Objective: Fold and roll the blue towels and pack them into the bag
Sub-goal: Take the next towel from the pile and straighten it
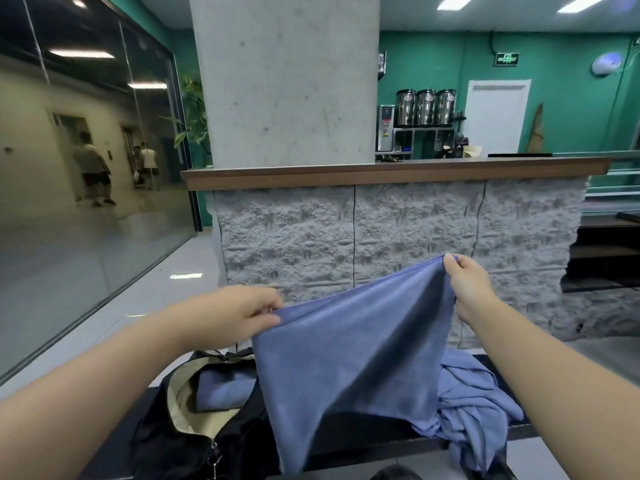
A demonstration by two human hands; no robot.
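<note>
1. fingers (266,308) of the left hand (239,311) curl and pinch one top corner of a blue towel (349,368).
2. right hand (465,285) pinches the other corner, higher and farther away.
3. towel hangs between both hands, above a dark bench (363,434).
4. black bag (180,431) lies open at near left, a folded towel (221,389) inside.
5. heap of blue towels (474,407) lies on the bench at right.

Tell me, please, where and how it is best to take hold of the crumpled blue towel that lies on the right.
Probably take the crumpled towel at a corner or hemmed edge, coming from above on its right. It lies bunched on the dark bench, so no corner shows plainly; lift a top fold first. Both the left hand and right hand now pinch the held towel.
</note>
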